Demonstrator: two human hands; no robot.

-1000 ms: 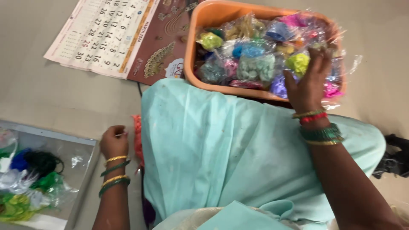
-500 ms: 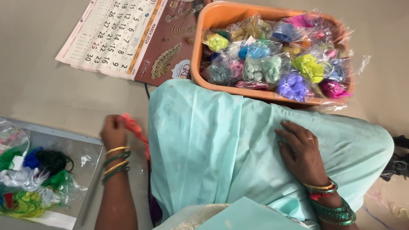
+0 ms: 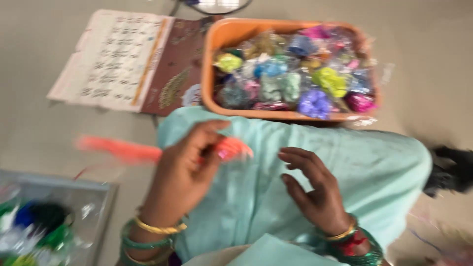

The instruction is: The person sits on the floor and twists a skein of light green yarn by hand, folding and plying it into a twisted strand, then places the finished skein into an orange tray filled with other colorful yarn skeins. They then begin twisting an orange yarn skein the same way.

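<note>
Glossy plastic tub (image 3: 217,59), matt cloth (image 3: 374,167)

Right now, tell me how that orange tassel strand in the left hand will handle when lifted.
Probably floppy: the orange tassel strand trails sideways from the left hand in a loose, blurred line. Likely light, since a few fingers pinch it. Its frayed end looks soft, unlikely to roll.

Item: coral-orange tassel bundle (image 3: 148,150), long, thin, motion-blurred.
Pose: roughly horizontal, frayed end pointing right.
Position: above the mint-green lap, pinched in the left hand (image 3: 183,172).
</note>
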